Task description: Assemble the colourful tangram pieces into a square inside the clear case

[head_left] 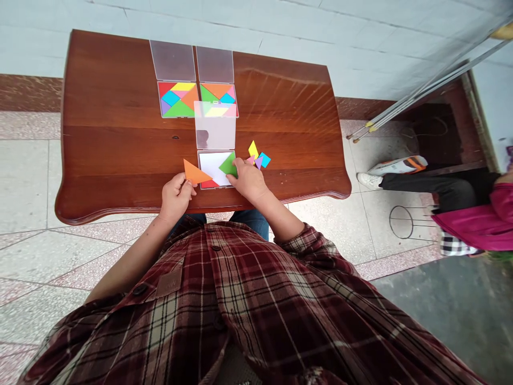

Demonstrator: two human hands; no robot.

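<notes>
My left hand (pixel 177 197) pinches an orange triangle tangram piece (pixel 195 173) over the left side of an open case (pixel 211 164) with a white inside. In the case's lower left corner lies a red tangram piece (pixel 210 184). My right hand (pixel 249 181) has its thumb and fingers on a green triangle tangram piece (pixel 227 163) at the case's right side. Just beyond that hand, a yellow piece (pixel 253 149), a blue piece (pixel 264 159), a purple piece (pixel 259 162) and a pink piece (pixel 250 159) lie loose on the wood.
Two open cases filled with tangram pieces, a left one (pixel 178 100) and a right one (pixel 218 92), lie further back. The near case's clear lid (pixel 215 127) overlaps the right one. At the right, a seated person (pixel 473 206) is beyond the wooden table (pixel 128 139), below metal crutches (pixel 401 104).
</notes>
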